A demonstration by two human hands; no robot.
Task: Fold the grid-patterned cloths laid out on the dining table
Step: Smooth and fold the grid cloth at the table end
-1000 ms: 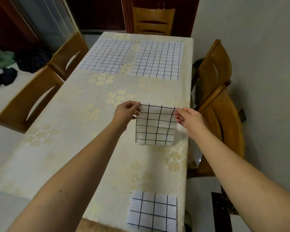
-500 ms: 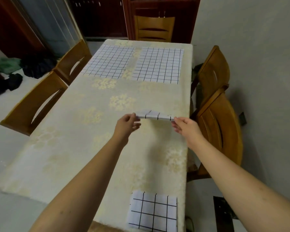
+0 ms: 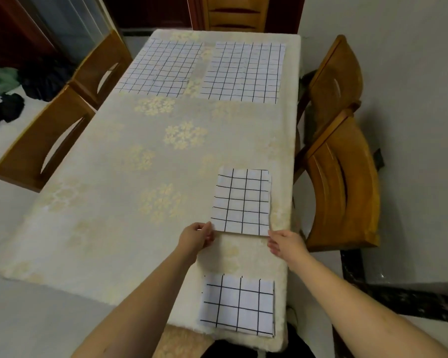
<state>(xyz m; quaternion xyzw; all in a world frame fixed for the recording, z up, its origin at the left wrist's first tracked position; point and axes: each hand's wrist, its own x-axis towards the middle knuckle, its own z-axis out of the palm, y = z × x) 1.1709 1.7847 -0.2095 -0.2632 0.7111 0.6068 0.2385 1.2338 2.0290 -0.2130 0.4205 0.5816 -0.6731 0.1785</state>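
A folded white cloth with a black grid lies flat on the right side of the dining table. My left hand pinches its near left corner. At the near right corner, my right hand touches the edge with its fingers curled. Another folded grid cloth rests at the table's near edge, between my forearms. Two unfolded grid cloths lie spread at the far end, one on the left and one on the right.
The table wears a cream floral tablecloth. Wooden chairs stand around it: two on the left, two on the right, one at the far end. Dark and green clothes lie on the floor at far left.
The folded cloth was held up hanging from both hands, then swung level, and now lies flat on the table. Both hands have come nearer to me, at its near corners.
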